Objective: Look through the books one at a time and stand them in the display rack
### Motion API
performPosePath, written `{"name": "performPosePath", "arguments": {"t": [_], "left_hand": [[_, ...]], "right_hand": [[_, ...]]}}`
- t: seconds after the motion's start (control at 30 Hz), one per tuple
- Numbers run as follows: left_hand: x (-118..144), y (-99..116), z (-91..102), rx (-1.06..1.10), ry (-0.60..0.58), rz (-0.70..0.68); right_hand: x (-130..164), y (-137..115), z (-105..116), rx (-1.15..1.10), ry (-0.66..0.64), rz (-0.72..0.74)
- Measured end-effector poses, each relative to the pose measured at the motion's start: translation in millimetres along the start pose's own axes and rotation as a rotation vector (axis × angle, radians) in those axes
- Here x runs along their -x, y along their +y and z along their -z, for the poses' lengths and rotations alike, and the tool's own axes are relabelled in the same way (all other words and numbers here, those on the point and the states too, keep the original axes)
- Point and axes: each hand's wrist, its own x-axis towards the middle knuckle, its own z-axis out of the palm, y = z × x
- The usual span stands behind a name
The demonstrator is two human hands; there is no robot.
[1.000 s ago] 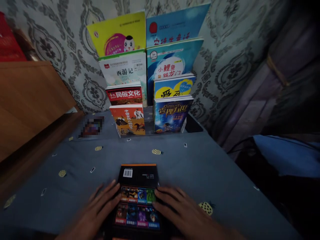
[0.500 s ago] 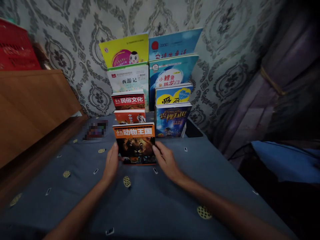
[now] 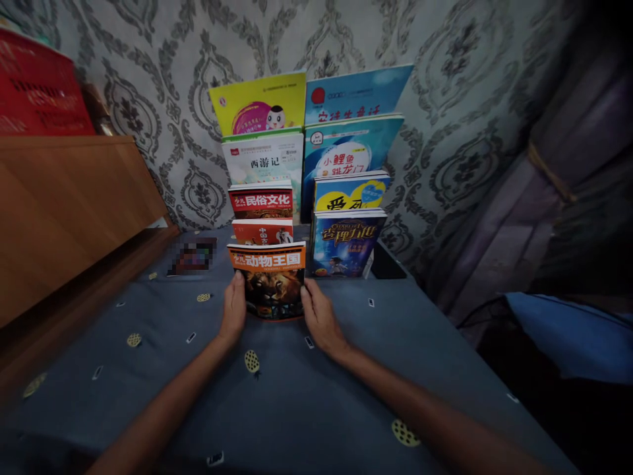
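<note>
Between my two hands stands a book with an orange top band and a lion's face on its cover (image 3: 270,280). My left hand (image 3: 233,307) grips its left edge, thumb on the front cover. At the right edge my right hand (image 3: 321,316) closes on it the same way; the fingers behind are mostly hidden. Just behind it rise an orange-red book (image 3: 252,231) and a red book (image 3: 262,201). A dark blue book (image 3: 349,247) stands to the right, in front of a blue and yellow book (image 3: 324,191).
Taller books stand at the back by the patterned wall: a white one (image 3: 237,161), a yellow-green one (image 3: 247,95), a teal one (image 3: 386,138) and a blue one (image 3: 386,89). A wooden cabinet (image 3: 74,211) borders the cloth-covered surface (image 3: 277,415) on the left. A curtain (image 3: 494,218) hangs at right.
The lion book has shifted slightly left relative to the books behind and its lower edge now bows. My left thumb lies further onto its cover. The view has moved a little.
</note>
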Motion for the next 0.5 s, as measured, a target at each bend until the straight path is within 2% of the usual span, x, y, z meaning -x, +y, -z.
{"name": "performPosePath", "arguments": {"t": [0.2,0.37,0.5], "left_hand": [[-28.0,5.6,-3.1,0.024,-0.048,-0.117],[-57.5,16.2,-7.9,0.024,0.008,-0.216],[-81.3,31.7,-13.7,0.084,0.075,-0.323]], "right_hand": [[-28.0,6.1,-10.9,0.062,0.051,0.029],[-63.8,5.5,-16.4,0.069,0.101,0.081],[-93.8,-5.8,-9.7,0.067,0.127,0.160]]}}
